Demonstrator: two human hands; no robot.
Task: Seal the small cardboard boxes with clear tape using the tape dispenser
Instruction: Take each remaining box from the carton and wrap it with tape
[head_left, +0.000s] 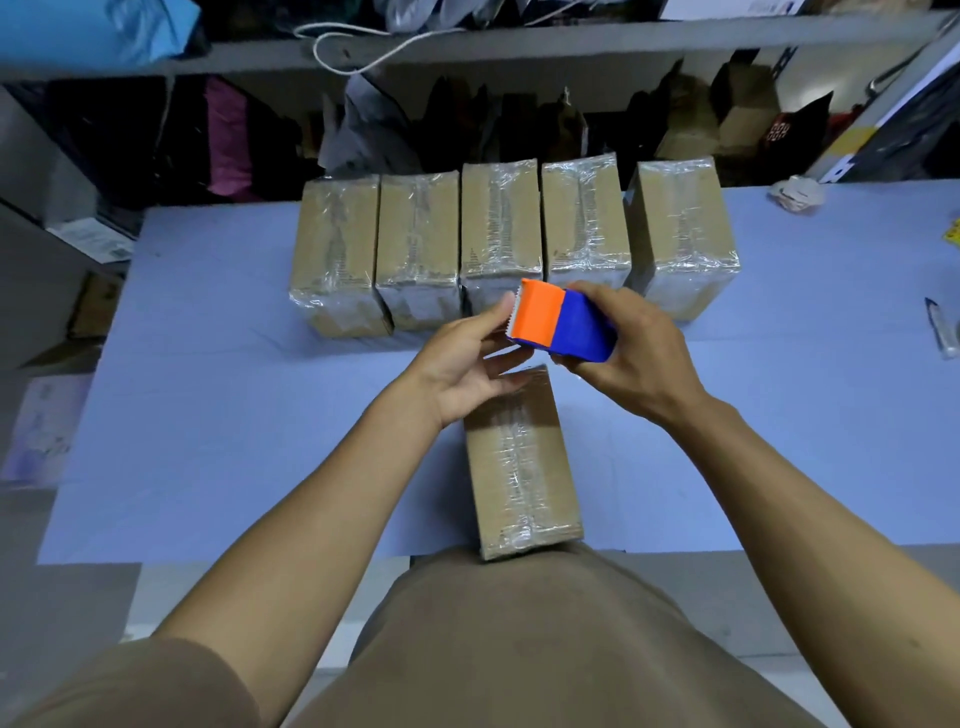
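Right hand (631, 358) gripping tape dispenser (561, 325), left hand (467, 358) pinching its toothed end, taped box (522, 467) beneath both, pale blue table (234, 441), cluttered shelves (467, 52) beyond.

A pale blue worktop (208, 415) is filling the middle of the view. A crumpled wad of paper (796, 193) is lying near its far right corner, and a small knife-like tool (941, 328) is lying near the right edge; its exact type is unclear. A yellow item (952, 237) is showing only partly at the right border. Behind the worktop, a grey shelf (519, 47) is carrying a blue bag (98, 31) and a white cord (363, 49). Under it, dark bags (228, 140) and open cartons (737, 119) are standing crowded together.
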